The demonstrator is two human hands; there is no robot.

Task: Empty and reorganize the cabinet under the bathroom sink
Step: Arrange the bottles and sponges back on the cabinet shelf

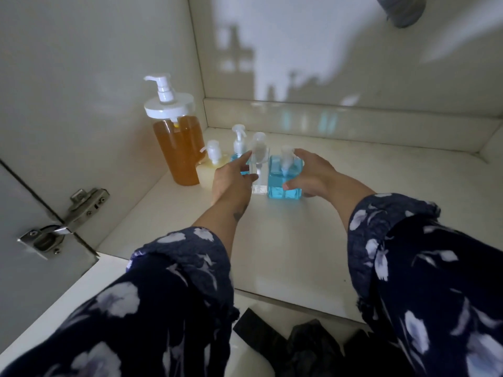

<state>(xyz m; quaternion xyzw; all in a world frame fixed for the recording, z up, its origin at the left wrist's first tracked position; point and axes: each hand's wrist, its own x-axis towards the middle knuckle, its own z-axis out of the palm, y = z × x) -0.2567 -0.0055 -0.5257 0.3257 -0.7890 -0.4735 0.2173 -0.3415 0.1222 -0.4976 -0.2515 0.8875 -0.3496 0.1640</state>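
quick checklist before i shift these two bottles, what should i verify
1. Left hand on the clear square bottle: fingers touch its side; closed grip cannot tell.
2. Right hand around the blue square bottle: fingers at its top, thumb low at the front; ok.
3. Both bottles upright on the cabinet floor: ok.
4. Bare floor to the right for moving them: ok.
5. Small blue spray bottle and low yellow pump bottle stand close behind the left hand, could be knocked: not ok.
6. Tall amber pump bottle upright by the left wall: ok.

Left hand [231, 178] gripping clear bottle [259, 164], right hand [313, 172] cupping blue bottle [283, 178]
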